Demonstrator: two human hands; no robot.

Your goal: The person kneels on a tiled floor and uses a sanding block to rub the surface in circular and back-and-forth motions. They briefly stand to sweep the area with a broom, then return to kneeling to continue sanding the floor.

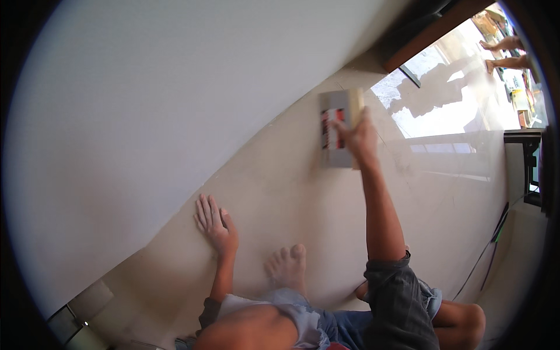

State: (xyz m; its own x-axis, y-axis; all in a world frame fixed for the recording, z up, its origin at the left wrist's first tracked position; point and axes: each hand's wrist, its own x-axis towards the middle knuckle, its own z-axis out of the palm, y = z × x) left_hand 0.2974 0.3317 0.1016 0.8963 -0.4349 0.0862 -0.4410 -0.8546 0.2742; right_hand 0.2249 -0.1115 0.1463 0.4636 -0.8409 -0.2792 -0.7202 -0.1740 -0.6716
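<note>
My right hand [360, 142] grips a wide putty scraper [335, 153] out over the floor, slightly blurred by motion. The scraper has a flat grey rectangular blade with a red, black and white label, and a cream strip along its right edge. My thumb lies across the label side, while the other fingers are mostly hidden behind the tool. Flat against the beige floor [256, 198], beside the foot of the white wall [128, 116], rests my left hand [214, 223]. Its fingers are stretched out, look dusty and hold nothing.
My bare foot [289, 267] is on the floor between my arms. A brown door frame [434, 36] stands at the far right, by a bright, shiny floor area. Another person's legs [507, 52] show beyond it. Cables [493, 242] run along the right side.
</note>
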